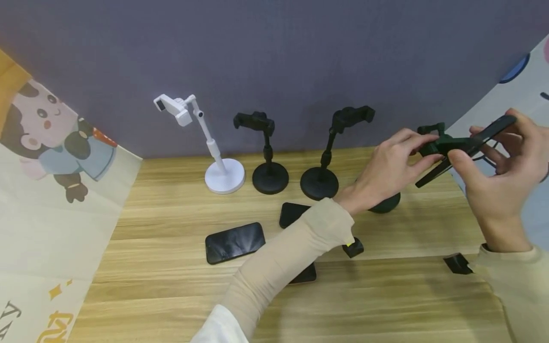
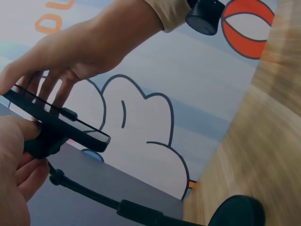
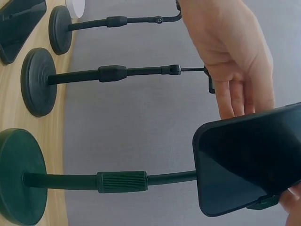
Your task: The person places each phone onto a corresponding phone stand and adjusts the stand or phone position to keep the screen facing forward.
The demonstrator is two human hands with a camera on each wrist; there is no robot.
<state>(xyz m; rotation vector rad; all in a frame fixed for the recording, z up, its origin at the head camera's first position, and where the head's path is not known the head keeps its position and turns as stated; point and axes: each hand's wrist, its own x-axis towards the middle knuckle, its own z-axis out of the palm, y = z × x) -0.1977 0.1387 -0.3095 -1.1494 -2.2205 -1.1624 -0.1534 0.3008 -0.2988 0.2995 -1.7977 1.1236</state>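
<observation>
At the right of the head view, my right hand holds a dark smartphone by its edges, thumb on one side and fingers on the other. My left hand pinches the clamp of a dark green phone stand, right behind the phone. In the right wrist view the phone's black screen faces the camera, with a green clamp jaw showing at its lower edge. The stand's round green base rests on the table, its pole running up to the clamp. My left forearm partly hides the base in the head view.
A white phone stand and two black ones, a nearer-left one and another, stand along the grey back wall. On the wooden table lie a phone and two more phones partly under my left forearm. Printed panels flank both sides.
</observation>
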